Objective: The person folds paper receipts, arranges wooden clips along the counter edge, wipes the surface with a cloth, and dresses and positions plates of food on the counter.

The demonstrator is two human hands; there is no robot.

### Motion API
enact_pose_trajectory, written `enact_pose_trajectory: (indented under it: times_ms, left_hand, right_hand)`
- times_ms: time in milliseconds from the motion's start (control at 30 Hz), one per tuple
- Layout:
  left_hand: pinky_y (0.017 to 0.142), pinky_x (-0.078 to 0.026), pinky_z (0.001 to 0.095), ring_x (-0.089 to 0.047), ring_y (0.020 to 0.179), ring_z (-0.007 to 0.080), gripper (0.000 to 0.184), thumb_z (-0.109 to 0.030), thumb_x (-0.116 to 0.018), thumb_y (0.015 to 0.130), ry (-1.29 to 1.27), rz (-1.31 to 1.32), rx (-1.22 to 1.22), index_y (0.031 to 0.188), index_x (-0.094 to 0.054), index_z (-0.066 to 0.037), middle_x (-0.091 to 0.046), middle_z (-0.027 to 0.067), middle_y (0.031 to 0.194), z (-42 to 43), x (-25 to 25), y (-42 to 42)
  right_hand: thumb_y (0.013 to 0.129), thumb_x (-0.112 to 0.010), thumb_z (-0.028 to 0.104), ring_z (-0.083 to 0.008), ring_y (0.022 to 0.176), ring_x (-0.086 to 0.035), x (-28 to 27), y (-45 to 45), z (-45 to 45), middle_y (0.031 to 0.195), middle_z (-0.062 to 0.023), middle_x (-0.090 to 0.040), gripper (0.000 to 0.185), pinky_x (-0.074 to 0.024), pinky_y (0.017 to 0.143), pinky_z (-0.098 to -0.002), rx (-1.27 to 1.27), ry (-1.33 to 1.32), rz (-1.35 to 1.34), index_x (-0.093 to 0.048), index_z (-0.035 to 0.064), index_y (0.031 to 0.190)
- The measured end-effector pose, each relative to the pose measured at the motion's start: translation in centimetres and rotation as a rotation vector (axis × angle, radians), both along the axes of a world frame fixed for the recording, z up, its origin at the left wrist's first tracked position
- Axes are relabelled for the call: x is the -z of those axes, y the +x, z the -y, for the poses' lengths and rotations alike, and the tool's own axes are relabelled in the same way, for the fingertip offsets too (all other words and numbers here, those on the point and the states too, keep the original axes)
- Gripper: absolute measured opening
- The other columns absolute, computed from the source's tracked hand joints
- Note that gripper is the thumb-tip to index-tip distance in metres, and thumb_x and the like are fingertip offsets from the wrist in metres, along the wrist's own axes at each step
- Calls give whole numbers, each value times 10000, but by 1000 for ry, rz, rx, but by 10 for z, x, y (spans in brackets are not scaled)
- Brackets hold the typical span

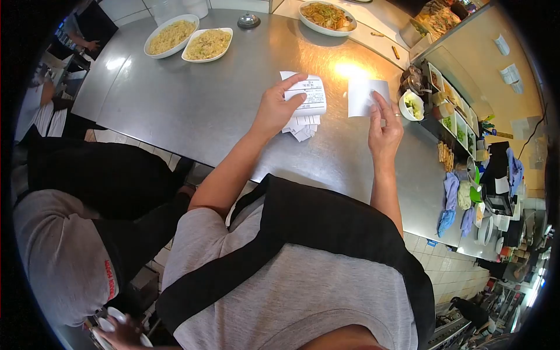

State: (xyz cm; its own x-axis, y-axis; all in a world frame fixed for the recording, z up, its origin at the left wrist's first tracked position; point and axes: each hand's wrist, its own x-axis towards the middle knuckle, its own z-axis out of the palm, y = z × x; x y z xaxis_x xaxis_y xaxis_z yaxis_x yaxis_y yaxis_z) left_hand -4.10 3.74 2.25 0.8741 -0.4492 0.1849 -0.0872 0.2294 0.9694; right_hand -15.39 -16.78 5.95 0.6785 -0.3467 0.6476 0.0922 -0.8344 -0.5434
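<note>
Printed slips point(313, 104) are pinched between the thumb and fingers of the left hand point(271, 111), above loose slips point(302, 132) fanned on the desk point(204, 105). Near them, the right hand point(385, 139) has its fingers over a plain white paper point(358, 99); whether it grips or merely touches, one cannot tell. Beyond the left hand sits a metal bell point(249, 21).
</note>
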Motion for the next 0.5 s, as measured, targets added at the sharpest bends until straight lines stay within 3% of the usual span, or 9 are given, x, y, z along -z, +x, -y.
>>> enact_pose_trajectory:
  times_ms: [133, 233, 333, 433, 500]
  left_hand:
    - [792, -497, 238, -614, 893, 125, 388, 8, -612, 829, 71, -42, -123, 1216, -592, -8, -649, 104, 1048, 6, 14, 1]
    - [796, -499, 290, -641, 898, 215, 368, -52, -635, 779, 137, -32, -199, 1140, -627, 18, -650, 175, 1037, 12, 40, 4]
    - [822, -487, 294, -635, 931, 243, 408, -62, -634, 764, 211, -194, -214, 1162, -609, 24, -647, 194, 1043, 16, 83, 3]
    - [881, -453, 278, -581, 1067, 242, 559, -43, -615, 788, 241, -13, -300, 1324, -466, 21, -592, 199, 1169, 24, 94, -9]
    - [919, -424, 277, -525, 1140, 235, 666, -30, -603, 805, 62, -112, -196, 1404, -316, 17, -509, 191, 1274, 28, 88, -32]
  right_hand:
    - [866, -595, 77, -347, 959, -619, 3, 1, 2, 1056, -240, -612, 245, -502, 786, -384, -19, -22, 5, -663, 46, 1100]
    - [865, -594, 75, -336, 936, -629, 2, -1, -2, 1067, -241, -608, 247, -521, 726, -359, -21, -9, -22, -663, 48, 1100]
    - [861, -595, 77, -325, 922, -636, 3, 0, -1, 1086, -242, -604, 249, -533, 669, -338, -30, -37, -39, -662, 52, 1100]
    - [854, -598, 79, -333, 917, -637, -2, -2, -6, 1114, -242, -597, 270, -534, 679, -350, -20, 26, -167, -649, 47, 1118]
    - [844, -607, 82, -343, 925, -631, -1, -1, -7, 1133, -240, -593, 295, -524, 722, -373, 3, -48, -210, -634, 31, 1133]
